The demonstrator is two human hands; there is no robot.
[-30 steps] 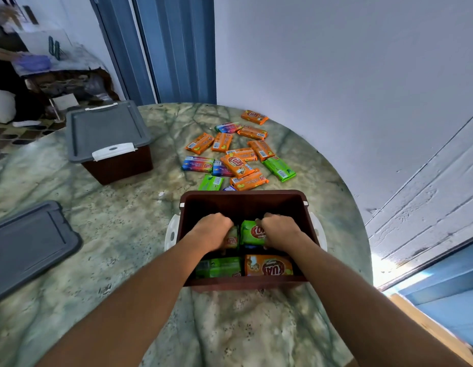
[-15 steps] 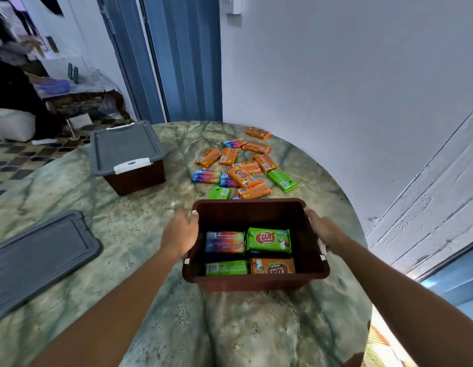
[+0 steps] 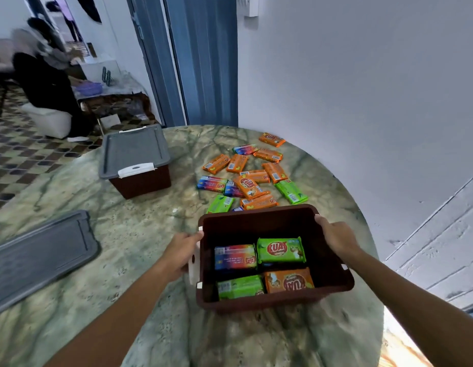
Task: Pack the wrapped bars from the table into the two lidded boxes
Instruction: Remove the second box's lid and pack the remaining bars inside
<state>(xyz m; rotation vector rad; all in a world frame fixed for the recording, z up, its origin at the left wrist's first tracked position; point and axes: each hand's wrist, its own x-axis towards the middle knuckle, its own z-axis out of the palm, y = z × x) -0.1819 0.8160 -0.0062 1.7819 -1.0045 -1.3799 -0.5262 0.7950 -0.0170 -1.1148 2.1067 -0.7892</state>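
The left hand (image 3: 181, 251) grips the left side of the open brown box (image 3: 336, 283), its fingers curled round the rim by the white latch (image 3: 193, 268). The right hand (image 3: 336, 238) holds the opposite wall, thumb over the rim; its fingers lie behind the wall and cannot be seen. Both forearms reach in from the lower edge, spread apart, the box between them on the near part of the marbled green table (image 3: 124, 247).

Inside the box four wrapped bars show on top: a blue-and-red one (image 3: 235, 256) at far left, a green one (image 3: 281, 249) at far right, another green one (image 3: 240, 286) at near left and an orange one (image 3: 289, 280) at near right, packed side by side.

Just beyond the box's far wall lies the loose heap of bars (image 3: 250, 172), mostly orange, some green and some blue-and-red, partly overlapping one another. A green bar (image 3: 220, 203) lies nearest the box's far left corner.

Farther left stands the second brown box (image 3: 141, 181), closed under its grey lid (image 3: 133, 151) with a white clasp. A loose grey lid (image 3: 39, 256) lies flat at the table's left edge, well apart from both boxes. Behind the table are a white wall (image 3: 362, 88) and a blue door (image 3: 203, 62); a person in dark clothes (image 3: 44, 83), blurred, sits in the far room at left.
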